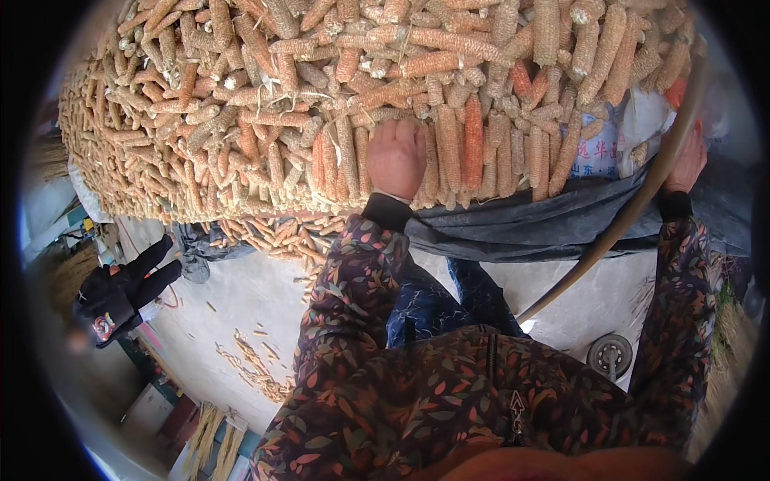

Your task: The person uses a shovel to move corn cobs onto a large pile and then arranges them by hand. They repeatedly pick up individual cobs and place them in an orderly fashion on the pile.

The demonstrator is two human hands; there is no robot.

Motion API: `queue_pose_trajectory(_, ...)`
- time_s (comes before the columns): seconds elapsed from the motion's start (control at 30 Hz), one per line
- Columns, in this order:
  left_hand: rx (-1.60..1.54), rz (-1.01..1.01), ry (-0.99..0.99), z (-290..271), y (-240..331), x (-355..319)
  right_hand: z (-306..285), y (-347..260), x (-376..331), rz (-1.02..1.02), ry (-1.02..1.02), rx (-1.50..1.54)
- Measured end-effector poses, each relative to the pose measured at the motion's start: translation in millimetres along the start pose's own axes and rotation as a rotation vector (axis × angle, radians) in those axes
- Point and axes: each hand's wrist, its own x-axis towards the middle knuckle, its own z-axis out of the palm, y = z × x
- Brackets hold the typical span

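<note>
A big heap of dried, reddish-tan corn cobs (265,120) fills the upper part of the view. My left hand (397,160) rests at its near edge, among cobs packed side by side. Its fingers curl down out of sight, so whatever they hold is hidden. To the right of it a redder cob (473,144) stands out. My right hand (686,164) is at the far right, beside a long wooden pole (622,220) that slants across the view. The pole partly covers this hand, and its grip is unclear. White printed sacks (597,148) lie next to it.
A dark plastic sheet (513,226) hangs along the heap's near edge. Loose cobs (257,365) lie on the pale concrete floor (200,321). At the left stands a person in dark clothes (116,297). A small wheel (609,357) is at the lower right.
</note>
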Motion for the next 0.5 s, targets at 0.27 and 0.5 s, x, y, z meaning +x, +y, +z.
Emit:
queue_pose_trajectory(0.27, 0.517, 0.276, -0.105, -6, -74, 48, -1, -13, 5, -0.012, 0.109, 0.156)
queue_pose_trajectory(0.5, 0.277, 0.013, 0.006, -45, -87, -12, -17, -31, 6, -0.014, 0.204, 0.257)
